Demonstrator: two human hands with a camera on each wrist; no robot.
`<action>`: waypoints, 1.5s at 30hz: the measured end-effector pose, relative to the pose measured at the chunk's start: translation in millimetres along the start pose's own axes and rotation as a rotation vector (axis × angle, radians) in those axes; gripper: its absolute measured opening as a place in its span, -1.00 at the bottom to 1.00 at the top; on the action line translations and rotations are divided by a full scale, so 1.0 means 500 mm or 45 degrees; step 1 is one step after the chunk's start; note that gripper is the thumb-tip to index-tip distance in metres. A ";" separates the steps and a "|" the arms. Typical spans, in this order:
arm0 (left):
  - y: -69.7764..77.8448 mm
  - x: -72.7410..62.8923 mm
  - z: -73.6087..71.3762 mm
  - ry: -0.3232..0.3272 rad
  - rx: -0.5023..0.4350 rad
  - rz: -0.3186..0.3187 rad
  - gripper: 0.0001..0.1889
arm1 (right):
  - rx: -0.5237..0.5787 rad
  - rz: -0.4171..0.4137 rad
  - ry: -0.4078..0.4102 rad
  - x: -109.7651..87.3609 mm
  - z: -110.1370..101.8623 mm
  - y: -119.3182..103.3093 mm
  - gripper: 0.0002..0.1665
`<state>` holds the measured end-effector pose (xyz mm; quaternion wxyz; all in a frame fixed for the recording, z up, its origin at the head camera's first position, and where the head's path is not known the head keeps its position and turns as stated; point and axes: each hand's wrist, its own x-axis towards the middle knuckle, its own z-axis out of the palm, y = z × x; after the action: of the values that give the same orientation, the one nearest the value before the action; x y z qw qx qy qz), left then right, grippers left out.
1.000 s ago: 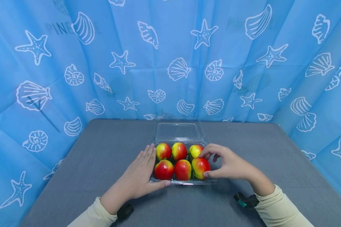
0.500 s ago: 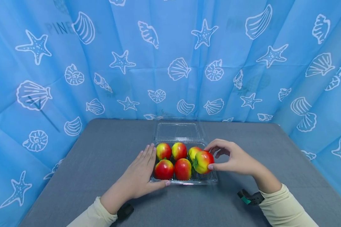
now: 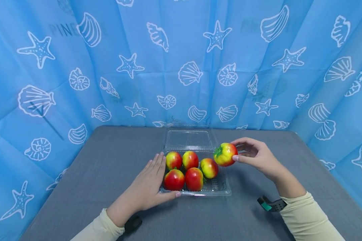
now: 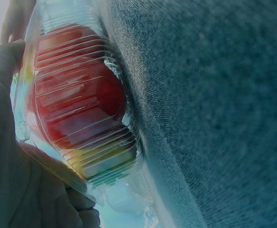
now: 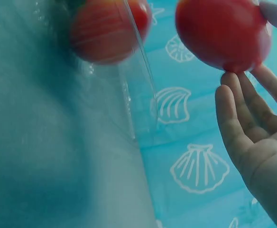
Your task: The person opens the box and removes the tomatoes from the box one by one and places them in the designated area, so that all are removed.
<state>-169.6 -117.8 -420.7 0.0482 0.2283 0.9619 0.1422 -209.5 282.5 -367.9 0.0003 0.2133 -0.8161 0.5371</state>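
Observation:
My right hand (image 3: 256, 155) pinches a round red-and-yellow fruit (image 3: 225, 155) with a green leafy top, thumb below and fingers behind. It holds this fruit above the back right corner of a clear plastic clamshell box (image 3: 221, 190). In the right wrist view the fruit (image 5: 224, 33) shows its red side against the fingertips. My left hand (image 3: 146, 185) rests along the box's left side, fingers straight, thumb lying on the front rim. Several like fruits stay in the box, among them a yellow-red one (image 3: 209, 168) at the right. The left wrist view shows red fruit (image 4: 79, 95) through the ribbed wall.
The box's transparent lid (image 3: 188, 139) lies folded back behind it. Grey cloth covers the table (image 3: 120, 144). A blue curtain (image 3: 181, 47) with white shells and starfish hangs behind and at both sides. A black wrist strap (image 3: 271, 204) sits at the right sleeve.
The right hand has lifted the front right fruit up and to the right, out of its place. The fruit behind it has shifted forward. The left hand has stayed still.

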 end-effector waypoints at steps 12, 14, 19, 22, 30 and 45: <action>0.000 -0.004 -0.003 0.009 -0.004 0.009 0.33 | 0.289 0.185 0.201 0.007 -0.041 0.049 -0.50; 0.001 -0.004 -0.003 0.007 -0.005 0.008 0.32 | 0.365 0.231 0.201 0.007 -0.049 0.054 -0.45; 0.001 -0.005 -0.002 -0.001 -0.005 0.005 0.33 | 0.367 0.331 0.215 0.003 -0.065 0.067 -0.50; 0.001 -0.005 -0.003 -0.001 -0.004 0.005 0.33 | 0.343 0.358 0.229 0.004 -0.072 0.074 -0.55; 0.001 -0.003 -0.003 0.002 0.010 0.009 0.33 | 0.249 0.418 0.245 0.004 -0.085 0.090 -0.51; 0.001 -0.003 -0.004 -0.006 -0.008 0.005 0.33 | 0.050 0.458 0.215 0.000 -0.096 0.120 -0.32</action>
<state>-168.4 -118.5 -418.9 0.0511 0.2305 0.9609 0.1449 -241.6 344.4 -400.1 -0.0314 0.0184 -0.8274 0.5604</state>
